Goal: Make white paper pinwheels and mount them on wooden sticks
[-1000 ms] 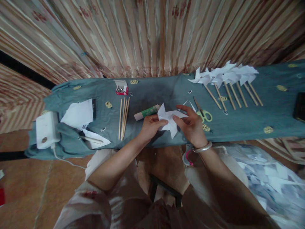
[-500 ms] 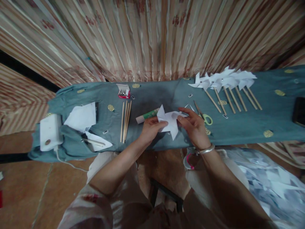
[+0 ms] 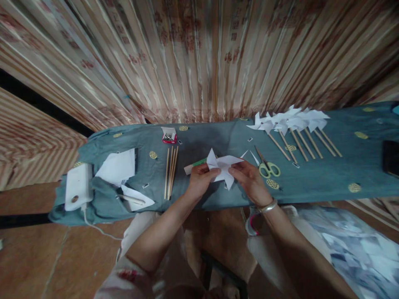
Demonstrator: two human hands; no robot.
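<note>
Between my hands, above the cloth-covered table, is a white paper pinwheel (image 3: 225,163) with its points folded in. My left hand (image 3: 200,181) pinches its left side, thumb on top. On the other side my right hand (image 3: 248,178), with a silver bangle on the wrist, grips the paper between thumb and fingers. Partly hidden behind the left hand lies a glue stick (image 3: 190,167) with a green label. Scissors (image 3: 267,166) with pale green handles rest right of my right hand, beside thin white paper scraps (image 3: 254,158).
Several wooden sticks (image 3: 171,172) and a small red box of metal pins (image 3: 169,136) lie to the left. Farther left are white paper sheets (image 3: 116,166) and a white device (image 3: 78,187) with a cable. Finished pinwheels on sticks (image 3: 291,121) lie back right; a plastic bag (image 3: 358,245) is below.
My right hand has closed in on the paper pinwheel, its fingers now tucked under the right side. The scissors' handles are more exposed. The whole view has shifted, with the table lower in it.
</note>
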